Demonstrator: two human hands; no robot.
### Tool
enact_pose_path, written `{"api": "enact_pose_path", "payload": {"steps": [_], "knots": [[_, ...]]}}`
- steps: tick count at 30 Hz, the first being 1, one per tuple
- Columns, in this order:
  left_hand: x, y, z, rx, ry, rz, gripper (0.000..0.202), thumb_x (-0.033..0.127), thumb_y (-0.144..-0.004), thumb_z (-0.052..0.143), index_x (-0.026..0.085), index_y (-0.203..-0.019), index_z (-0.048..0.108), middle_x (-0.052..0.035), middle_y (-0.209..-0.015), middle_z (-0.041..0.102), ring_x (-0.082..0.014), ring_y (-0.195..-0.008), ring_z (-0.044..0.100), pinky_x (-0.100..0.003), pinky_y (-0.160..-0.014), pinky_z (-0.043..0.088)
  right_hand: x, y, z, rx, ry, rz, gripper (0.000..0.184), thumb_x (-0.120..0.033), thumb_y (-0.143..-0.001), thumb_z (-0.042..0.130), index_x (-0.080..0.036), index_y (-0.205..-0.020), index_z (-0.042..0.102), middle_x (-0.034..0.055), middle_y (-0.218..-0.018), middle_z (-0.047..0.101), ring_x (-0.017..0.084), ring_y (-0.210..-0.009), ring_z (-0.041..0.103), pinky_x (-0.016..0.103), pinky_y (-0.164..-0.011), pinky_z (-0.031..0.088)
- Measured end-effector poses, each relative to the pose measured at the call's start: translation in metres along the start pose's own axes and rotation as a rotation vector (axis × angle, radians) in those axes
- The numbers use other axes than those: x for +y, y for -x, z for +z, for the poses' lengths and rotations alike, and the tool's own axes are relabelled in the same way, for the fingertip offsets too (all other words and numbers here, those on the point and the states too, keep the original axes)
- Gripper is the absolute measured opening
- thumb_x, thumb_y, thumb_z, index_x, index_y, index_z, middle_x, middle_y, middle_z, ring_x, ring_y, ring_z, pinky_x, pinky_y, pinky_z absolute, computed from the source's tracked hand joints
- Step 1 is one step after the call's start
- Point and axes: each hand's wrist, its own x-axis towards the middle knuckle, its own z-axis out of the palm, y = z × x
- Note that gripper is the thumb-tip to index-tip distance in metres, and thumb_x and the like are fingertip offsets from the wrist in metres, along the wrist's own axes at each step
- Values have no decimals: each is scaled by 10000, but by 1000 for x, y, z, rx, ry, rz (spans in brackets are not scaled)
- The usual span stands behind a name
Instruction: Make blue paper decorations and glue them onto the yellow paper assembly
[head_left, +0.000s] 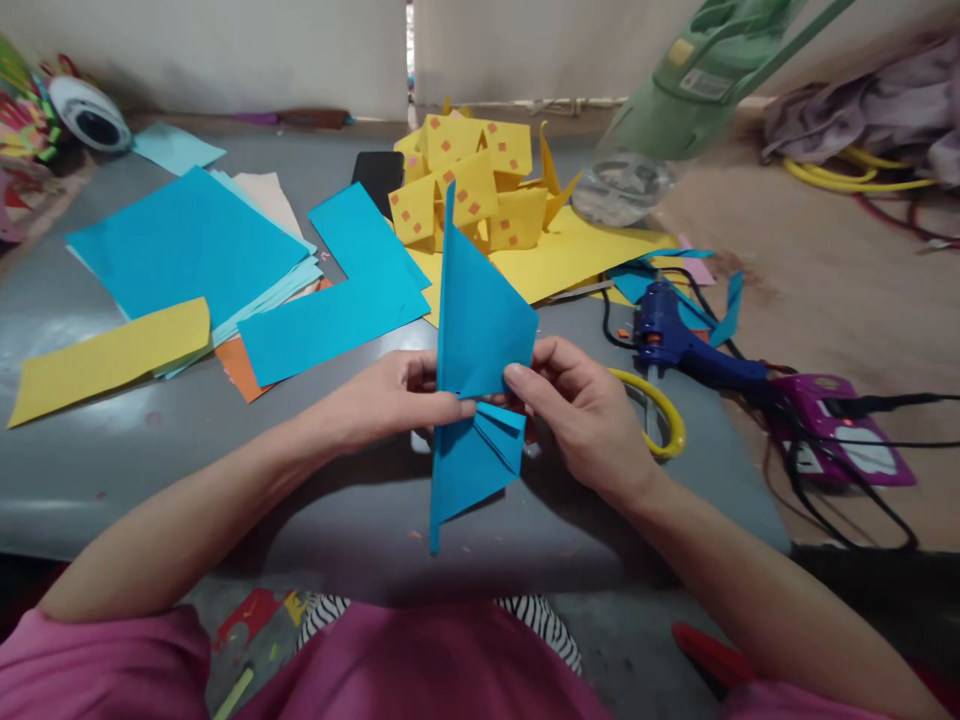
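Table (90, 500): bottle (645, 130), spotted paper (469, 185) behind; glue gun (705, 362) right
Blue paper (484, 310): folded, pointy top
Left hand (401, 398), right hand (585, 420): pinching it

Craft wkspc, w/ glue gun (681, 346) & folded blue ppr (484, 320).

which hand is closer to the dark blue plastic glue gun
Right. The right hand is left of the dark blue plastic glue gun; the left hand is farther left, gripping folded blue paper.

Gray table (82, 490) with blue paper (191, 240), perhaps phone (377, 170)
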Motion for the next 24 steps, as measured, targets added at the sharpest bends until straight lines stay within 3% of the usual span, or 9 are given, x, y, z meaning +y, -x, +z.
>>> {"api": "enact_pose_path", "payload": {"steps": [3,7,9,12,16,19,24], "knots": [[2,0,3,-8,66,21,382,349,-723,848,182,-1054,752,-67,-1025,774,-182,-883,697,-288,-790,549,0,2,2,9,-15,10,338,-471,-876,707,-231,-794,484,-70,-625,528,76,-468,506,197,-403,405],[-1,-2,1,121,57,-3,305,406,-759,814,167,-942,764,-41,-853,757,-113,-656,617,-224,-593,462,-1,5,2,29,33,-50,253,-424,-923,658,-240,-833,509,-65,-648,520,89,-504,528,217,-452,453],[-2,-2,-3,161,71,-22,271,398,-754,814,165,-884,765,-23,-784,732,-90,-595,567,-214,-546,414,-1,5,-2,66,113,-163,100,-348,-968,595,-263,-1009,564,-40,-740,590,111,-577,576,236,-502,489],[0,-3,-6,157,141,-36,246,370,-726,835,177,-859,763,-9,-791,729,-84,-613,575,-208,-557,413,1,4,-9,90,353,-447,302,-181,-955,570,-311,-1227,561,3,-977,672,135,-741,641,263,-610,533],[3,-3,-6,136,179,-46,254,353,-687,862,178,-832,750,-2,-782,724,-81,-618,573,-199,-542,394,3,-1,-17,-9,717,-740,278,-92,-918,604,-293,-1098,671,33,-1043,697,171,-933,679,309,-804,562],[2,-4,-4,142,192,-52,262,377,-691,855,168,-794,735,-8,-755,718,-84,-601,566,-206,-535,390,4,-3,-19,-34,801,-792,220,-102,-935,599,-267,-1034,706,49,-1017,713,177,-958,695,313,-840,565],[-2,-5,-4,195,138,-49,301,417,-682,862,157,-733,718,-12,-709,697,-86,-587,560,-219,-529,384,6,-4,-19,-55,743,-808,196,-146,-939,638,-268,-1074,708,45,-1001,730,168,-910,706,294,-796,571]]}}
